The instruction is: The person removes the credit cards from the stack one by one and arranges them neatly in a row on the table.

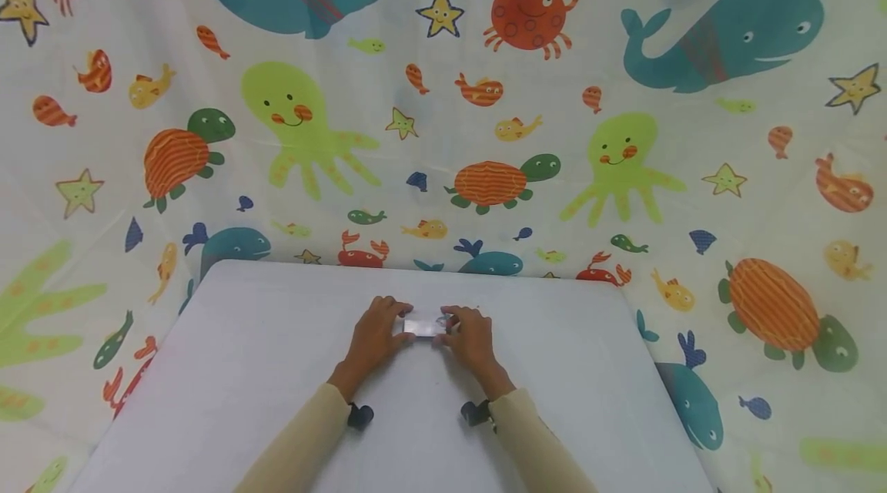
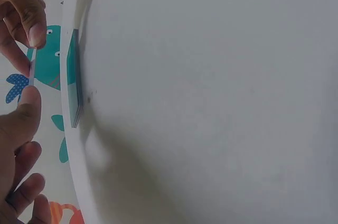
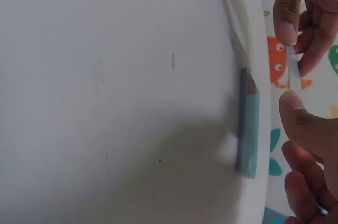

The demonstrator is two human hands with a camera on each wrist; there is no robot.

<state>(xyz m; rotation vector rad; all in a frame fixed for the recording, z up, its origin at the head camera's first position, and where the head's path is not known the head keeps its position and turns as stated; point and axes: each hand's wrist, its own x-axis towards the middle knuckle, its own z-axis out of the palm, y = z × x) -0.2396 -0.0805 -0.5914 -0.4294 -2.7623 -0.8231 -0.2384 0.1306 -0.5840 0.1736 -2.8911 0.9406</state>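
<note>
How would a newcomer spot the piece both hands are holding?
Find the white table, then the left hand and right hand toward its far edge. Pinched between them is a small, pale, flat piece. Unlike the teal-marked slab lying on the table, it is held up in the air.

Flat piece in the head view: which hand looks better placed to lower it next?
Neither left nor right, clearly: the left hand and right hand pinch opposite ends of the flat piece, above the table and apart from the blue-green block, so both together probably suit.
</note>
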